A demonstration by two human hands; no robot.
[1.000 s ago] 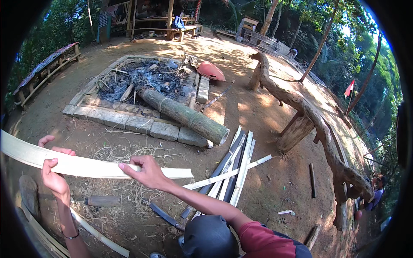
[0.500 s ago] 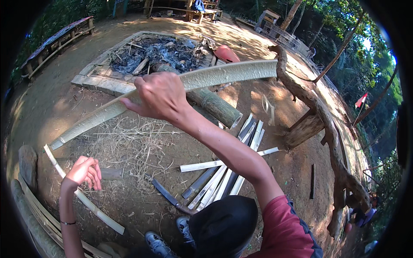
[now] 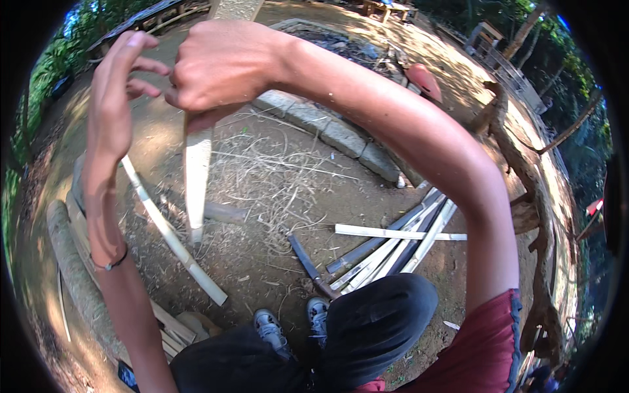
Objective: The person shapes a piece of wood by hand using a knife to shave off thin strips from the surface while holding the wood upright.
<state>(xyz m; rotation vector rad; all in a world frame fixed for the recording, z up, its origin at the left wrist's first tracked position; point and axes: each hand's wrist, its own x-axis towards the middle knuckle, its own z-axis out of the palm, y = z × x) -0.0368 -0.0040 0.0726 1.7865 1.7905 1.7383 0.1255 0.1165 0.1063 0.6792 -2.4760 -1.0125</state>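
My right hand (image 3: 223,65) is wrapped round a long pale split bamboo strip (image 3: 198,170). The strip's upper part runs past the top edge of the view, and its lower end tapers down toward the ground. Close to the left of that fist, my left hand (image 3: 114,98) is raised with its fingers apart and holds nothing. Below the left hand, a second narrow bamboo strip (image 3: 173,232) slants across the dirt. A machete (image 3: 304,262) lies on the ground in front of my shoes, beside a pile of split bamboo pieces (image 3: 386,252).
Thin shavings (image 3: 268,177) are scattered mid-ground, with a short wood block (image 3: 226,213) by them. Behind runs a stone-edged fire pit (image 3: 308,121), with a reddish object (image 3: 424,82) beside it. Logs (image 3: 78,242) lie at left; a gnarled branch (image 3: 540,229) stands at right.
The held strip has swung from lying across the view to nearly upright, as my right hand moved left and up. My left hand has risen beside it. The view has shifted.
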